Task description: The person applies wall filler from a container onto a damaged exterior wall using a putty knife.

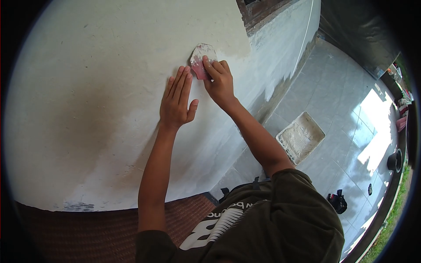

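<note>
A pale wall (pixel 109 57) with uneven white coating fills the left and middle of the head view. My left hand (pixel 176 98) lies flat against it, fingers stretched out and holding nothing. Just to its right, my right hand (pixel 219 83) grips a pink scraper (pixel 201 65) whose wide end is smeared with white paste. The scraper rests against the wall, my fingers wrapped round its lower part. On the tiled floor, below and to the right, sits a rectangular tray (pixel 323 135) with white paste inside.
A brown woven surface (pixel 87 232) runs along the bottom left. On the grey floor (pixel 324 87) lie a black bag-like item (pixel 337 201) and a small dark object (pixel 370 189). A black bucket (pixel 394 161) stands at the right. A wooden frame (pixel 263 13) is at the top.
</note>
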`<state>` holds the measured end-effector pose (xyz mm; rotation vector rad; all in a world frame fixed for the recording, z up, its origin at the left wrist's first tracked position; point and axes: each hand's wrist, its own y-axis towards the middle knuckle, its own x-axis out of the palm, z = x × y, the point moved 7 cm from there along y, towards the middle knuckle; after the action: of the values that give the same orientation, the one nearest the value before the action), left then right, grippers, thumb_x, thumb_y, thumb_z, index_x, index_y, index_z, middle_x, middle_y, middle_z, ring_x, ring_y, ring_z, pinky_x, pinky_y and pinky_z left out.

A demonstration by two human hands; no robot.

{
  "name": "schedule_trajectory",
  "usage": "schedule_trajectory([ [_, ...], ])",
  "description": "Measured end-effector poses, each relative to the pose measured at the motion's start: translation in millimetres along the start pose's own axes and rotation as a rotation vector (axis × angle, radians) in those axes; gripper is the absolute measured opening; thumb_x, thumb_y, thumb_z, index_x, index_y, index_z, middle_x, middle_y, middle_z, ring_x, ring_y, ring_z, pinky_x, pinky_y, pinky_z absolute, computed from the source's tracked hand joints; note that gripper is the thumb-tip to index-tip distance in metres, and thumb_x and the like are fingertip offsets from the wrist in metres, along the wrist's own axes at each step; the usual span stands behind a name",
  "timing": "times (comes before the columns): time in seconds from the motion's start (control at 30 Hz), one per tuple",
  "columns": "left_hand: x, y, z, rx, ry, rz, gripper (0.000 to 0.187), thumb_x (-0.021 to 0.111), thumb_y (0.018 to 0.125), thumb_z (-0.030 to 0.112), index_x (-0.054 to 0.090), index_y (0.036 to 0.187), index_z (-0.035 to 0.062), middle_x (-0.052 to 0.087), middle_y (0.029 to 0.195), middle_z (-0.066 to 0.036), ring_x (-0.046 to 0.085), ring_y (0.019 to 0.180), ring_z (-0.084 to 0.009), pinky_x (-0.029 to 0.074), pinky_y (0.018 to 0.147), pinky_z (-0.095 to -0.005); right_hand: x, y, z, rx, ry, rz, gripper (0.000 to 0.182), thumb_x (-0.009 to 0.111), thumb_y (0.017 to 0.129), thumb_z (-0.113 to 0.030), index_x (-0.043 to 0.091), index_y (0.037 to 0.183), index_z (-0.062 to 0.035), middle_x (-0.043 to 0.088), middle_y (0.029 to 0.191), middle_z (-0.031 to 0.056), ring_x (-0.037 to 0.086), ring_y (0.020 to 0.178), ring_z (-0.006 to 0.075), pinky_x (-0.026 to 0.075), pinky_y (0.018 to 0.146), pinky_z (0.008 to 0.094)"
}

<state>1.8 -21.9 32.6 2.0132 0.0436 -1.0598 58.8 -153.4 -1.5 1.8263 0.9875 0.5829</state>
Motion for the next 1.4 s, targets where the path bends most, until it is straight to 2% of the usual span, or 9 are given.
schedule_trajectory([
  [0.2,-9.6,-2.0,-2.9,0.012,-0.104,0.123,0.060,0.038,0.101,0.033,0.037,0.146,-0.0062,0.041,0.152,-0.021,0.035,0.145,-0.0329,0.021,0.120,-0.0464,-11.2,-52.6,-26.3,0.104,0.162,-0.141,0.059,0.068,0.068,0.008,0.066,0.125,-0.0073,0.053,0.080,0.0053,0.050,0.074,0.0210,0.046,0.061,0.0315],
  [0.3,-19.8,0.6,-4.3,0.006,-0.147,0.162,0.060,0.040,0.101,0.033,0.036,0.147,-0.0061,0.040,0.153,-0.021,0.034,0.146,-0.0323,0.021,0.120,-0.0465,-18.1,-50.7,-3.4,0.482,0.722,-0.138,0.051,0.062,0.076,0.009,0.072,0.120,-0.0148,0.042,0.065,0.0022,0.041,0.062,0.0096,0.036,0.059,0.0244],
  [0.5,-23.6,2.2,-4.7,0.014,0.007,-0.033,0.060,0.040,0.100,0.031,0.036,0.147,-0.0056,0.039,0.154,-0.020,0.033,0.146,-0.0319,0.021,0.120,-0.0461,-29.2,13.0,26.1,0.147,0.019,0.132,0.050,0.067,0.073,0.008,0.067,0.122,-0.0010,0.055,0.076,0.0072,0.049,0.076,0.0236,0.045,0.061,0.0328],
  [0.67,-21.2,-1.2,-5.7,0.029,0.012,0.007,0.059,0.040,0.100,0.031,0.036,0.147,-0.0051,0.040,0.154,-0.019,0.035,0.145,-0.0309,0.023,0.120,-0.0454,11.8,-17.3,6.6,0.193,-0.121,-0.002,0.060,0.067,0.069,0.008,0.059,0.128,0.0052,0.059,0.089,0.0107,0.053,0.084,0.0288,0.050,0.069,0.0388],
  [0.83,-22.4,-0.5,-8.4,0.034,-0.024,0.060,0.059,0.039,0.101,0.031,0.037,0.147,-0.0052,0.041,0.153,-0.019,0.035,0.145,-0.0309,0.022,0.120,-0.0450,-2.0,-73.7,-25.8,0.348,0.349,-0.058,0.053,0.063,0.077,0.012,0.065,0.128,-0.0041,0.046,0.069,0.0062,0.046,0.060,0.0126,0.042,0.057,0.0252],
  [0.97,-22.1,-0.5,-4.4,0.037,0.004,0.042,0.059,0.038,0.101,0.032,0.037,0.147,-0.0053,0.041,0.153,-0.019,0.035,0.145,-0.0310,0.021,0.121,-0.0447,-30.2,-29.0,-10.9,0.284,0.328,0.137,0.052,0.061,0.080,0.012,0.067,0.127,-0.0088,0.045,0.069,0.0038,0.045,0.060,0.0089,0.044,0.058,0.0241],
  [1.0,-22.7,-0.6,-4.0,0.035,0.005,0.045,0.059,0.038,0.101,0.032,0.037,0.147,-0.0053,0.041,0.153,-0.019,0.035,0.145,-0.0310,0.021,0.121,-0.0447,-29.9,-15.9,0.7,0.322,0.286,0.155,0.051,0.065,0.074,0.011,0.065,0.124,-0.0006,0.050,0.071,0.0078,0.048,0.067,0.0188,0.044,0.060,0.0302],
  [1.17,-20.1,-0.8,-4.7,0.031,0.030,0.013,0.059,0.037,0.101,0.032,0.036,0.147,-0.0050,0.040,0.153,-0.019,0.036,0.145,-0.0311,0.022,0.121,-0.0445,-4.6,12.2,21.7,0.149,-0.081,0.104,0.050,0.067,0.075,0.009,0.065,0.125,0.0001,0.053,0.077,0.0078,0.050,0.073,0.0223,0.046,0.065,0.0325],
  [1.4,-21.2,0.4,-5.3,0.036,0.002,0.037,0.060,0.038,0.101,0.033,0.036,0.147,-0.0053,0.040,0.153,-0.019,0.036,0.145,-0.0309,0.022,0.121,-0.0446,8.7,-42.1,-22.7,0.222,0.175,-0.110,0.058,0.067,0.070,0.008,0.060,0.127,0.0026,0.055,0.084,0.0104,0.051,0.079,0.0279,0.048,0.067,0.0350],
])
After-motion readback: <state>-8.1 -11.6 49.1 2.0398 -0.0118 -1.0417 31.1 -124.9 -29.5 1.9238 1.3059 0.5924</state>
